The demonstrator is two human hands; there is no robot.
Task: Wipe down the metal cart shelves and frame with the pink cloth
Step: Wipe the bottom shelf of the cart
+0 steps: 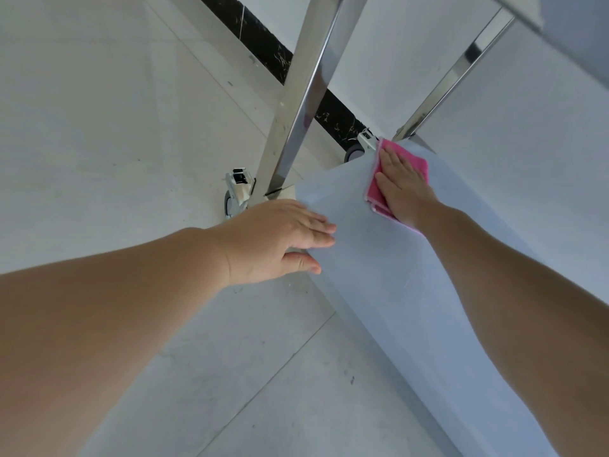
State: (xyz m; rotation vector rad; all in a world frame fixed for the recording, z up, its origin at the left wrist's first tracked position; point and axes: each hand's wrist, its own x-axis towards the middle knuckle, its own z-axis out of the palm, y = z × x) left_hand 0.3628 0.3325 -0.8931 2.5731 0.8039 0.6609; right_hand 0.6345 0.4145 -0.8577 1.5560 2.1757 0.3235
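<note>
The cart's bottom shelf (389, 291) is a pale matte metal sheet running from the centre toward the lower right. The pink cloth (416, 159) lies folded flat on the shelf's far corner. My right hand (400, 183) presses on the cloth, palm down, fingers together and pointing away. My left hand (280, 240) grips the shelf's near left edge, fingers on top and thumb under the rim. Two shiny upright posts rise from the shelf corners: the near post (303, 103) and the far post (451, 77).
Two caster wheels with brake tabs sit under the shelf corners, one caster (235, 192) at the near post and another caster (359, 148) at the far post. Pale floor tiles (115, 127) surround the cart. A black speckled baseboard (267, 51) runs along the white wall. An upper shelf edge (560, 24) overhangs top right.
</note>
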